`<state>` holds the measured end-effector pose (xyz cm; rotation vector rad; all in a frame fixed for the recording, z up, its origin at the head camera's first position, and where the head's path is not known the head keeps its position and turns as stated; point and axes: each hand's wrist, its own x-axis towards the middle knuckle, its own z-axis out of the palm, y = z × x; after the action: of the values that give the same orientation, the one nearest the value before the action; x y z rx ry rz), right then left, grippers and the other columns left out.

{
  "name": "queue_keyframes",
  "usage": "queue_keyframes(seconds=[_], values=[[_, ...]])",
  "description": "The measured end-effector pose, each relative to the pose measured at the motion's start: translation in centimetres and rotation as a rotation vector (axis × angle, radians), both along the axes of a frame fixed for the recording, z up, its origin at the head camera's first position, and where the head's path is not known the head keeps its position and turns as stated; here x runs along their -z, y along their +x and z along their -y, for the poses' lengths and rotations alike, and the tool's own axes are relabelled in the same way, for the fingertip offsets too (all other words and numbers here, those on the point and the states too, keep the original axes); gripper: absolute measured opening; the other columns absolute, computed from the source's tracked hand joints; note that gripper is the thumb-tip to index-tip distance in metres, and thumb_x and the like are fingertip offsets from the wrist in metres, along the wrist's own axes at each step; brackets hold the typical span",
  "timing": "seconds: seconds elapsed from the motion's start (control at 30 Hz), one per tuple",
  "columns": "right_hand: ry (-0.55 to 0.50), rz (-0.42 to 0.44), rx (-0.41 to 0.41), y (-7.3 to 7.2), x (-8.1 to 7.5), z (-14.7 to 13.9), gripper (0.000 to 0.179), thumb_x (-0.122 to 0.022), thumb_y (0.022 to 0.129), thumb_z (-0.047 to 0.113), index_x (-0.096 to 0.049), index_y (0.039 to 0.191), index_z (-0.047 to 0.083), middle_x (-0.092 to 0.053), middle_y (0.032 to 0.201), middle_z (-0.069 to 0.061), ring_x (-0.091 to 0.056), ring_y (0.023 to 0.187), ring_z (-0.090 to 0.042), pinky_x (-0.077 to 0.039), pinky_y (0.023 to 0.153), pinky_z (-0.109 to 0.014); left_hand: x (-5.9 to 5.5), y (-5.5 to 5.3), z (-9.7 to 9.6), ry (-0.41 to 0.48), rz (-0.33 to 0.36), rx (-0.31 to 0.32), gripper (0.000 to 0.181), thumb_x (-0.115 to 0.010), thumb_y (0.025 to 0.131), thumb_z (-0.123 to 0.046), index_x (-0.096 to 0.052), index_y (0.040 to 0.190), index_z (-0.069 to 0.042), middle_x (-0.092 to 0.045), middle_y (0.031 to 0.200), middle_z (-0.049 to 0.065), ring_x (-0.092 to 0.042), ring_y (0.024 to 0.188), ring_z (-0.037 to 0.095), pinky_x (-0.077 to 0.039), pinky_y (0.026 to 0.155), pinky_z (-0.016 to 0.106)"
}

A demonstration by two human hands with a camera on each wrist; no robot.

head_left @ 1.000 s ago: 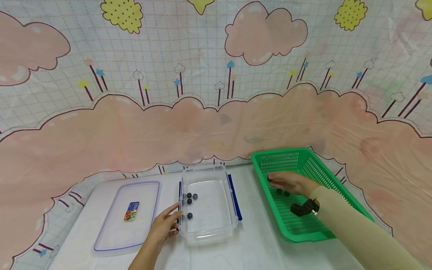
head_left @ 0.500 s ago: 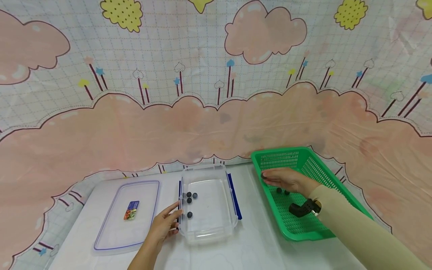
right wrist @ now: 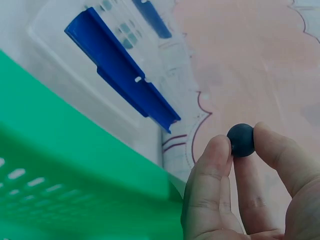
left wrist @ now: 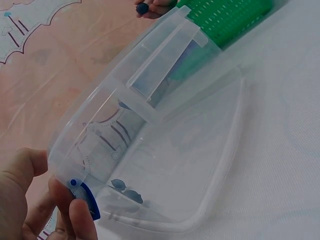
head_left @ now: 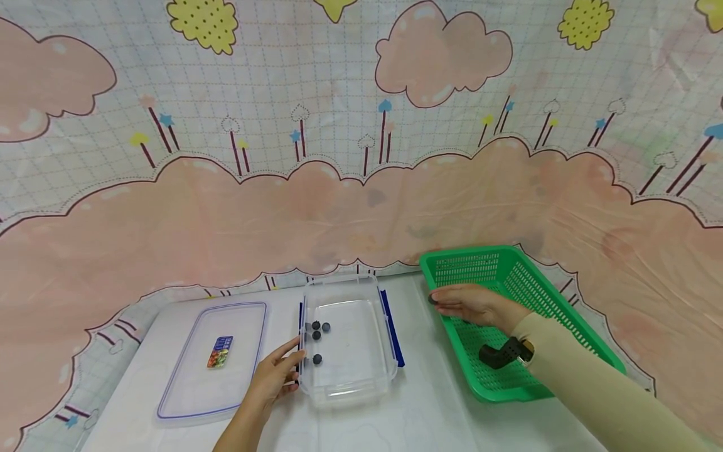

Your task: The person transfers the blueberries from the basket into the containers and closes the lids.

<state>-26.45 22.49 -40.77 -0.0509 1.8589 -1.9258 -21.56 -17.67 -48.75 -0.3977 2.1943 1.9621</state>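
Observation:
A clear plastic food container (head_left: 353,342) with blue side latches stands on the white table. Several blueberries (head_left: 317,359) lie along its left side. My left hand (head_left: 273,376) grips the container's left wall, its thumb over the wall and fingers by a blue latch (left wrist: 89,202) outside. My right hand (head_left: 477,306) is over the left rim of the green basket (head_left: 497,390). Between its thumb and fingertips it pinches one round dark blueberry (right wrist: 241,140), held just outside that rim. The blueberries seen earlier in the basket are now hidden by the right hand and wrist strap.
The container's clear lid (head_left: 186,383), edged in blue and bearing a label (head_left: 220,352), lies flat on the left. White table (head_left: 432,383) lies between container and basket. A patterned cloth (head_left: 339,220) hangs behind.
The right hand has moved left with the pinched blueberry, from inside the basket to over its left rim. My left hand and the container have stayed in place.

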Motion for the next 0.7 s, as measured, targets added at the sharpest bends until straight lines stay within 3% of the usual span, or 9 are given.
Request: queue_keyframes(seconds=[0.37,0.7], values=[[-0.003,0.004,0.008,0.2,0.2,0.9,0.013,-0.055,0.100,0.007,-0.067,0.106,0.009,-0.070,0.095,0.003,-0.066,0.089,-0.007,-0.054,0.087,-0.023,0.0,0.0,0.0,-0.006,0.002,0.005,0.055,-0.067,0.093,-0.027,-0.051,0.144,-0.011,-0.060,0.094,0.004,-0.054,0.066,0.010,-0.051,0.056,0.023],[-0.002,0.021,-0.010,-0.1,0.2,2.4,0.019,-0.056,0.099,0.006,-0.063,0.114,-0.001,-0.069,0.096,0.000,-0.067,0.089,-0.010,-0.054,0.085,-0.022,0.1,0.0,0.0,0.004,0.005,0.000,0.055,-0.067,0.093,-0.026,-0.052,0.143,-0.012,-0.061,0.096,0.005,-0.053,0.066,0.010,-0.050,0.056,0.023]])
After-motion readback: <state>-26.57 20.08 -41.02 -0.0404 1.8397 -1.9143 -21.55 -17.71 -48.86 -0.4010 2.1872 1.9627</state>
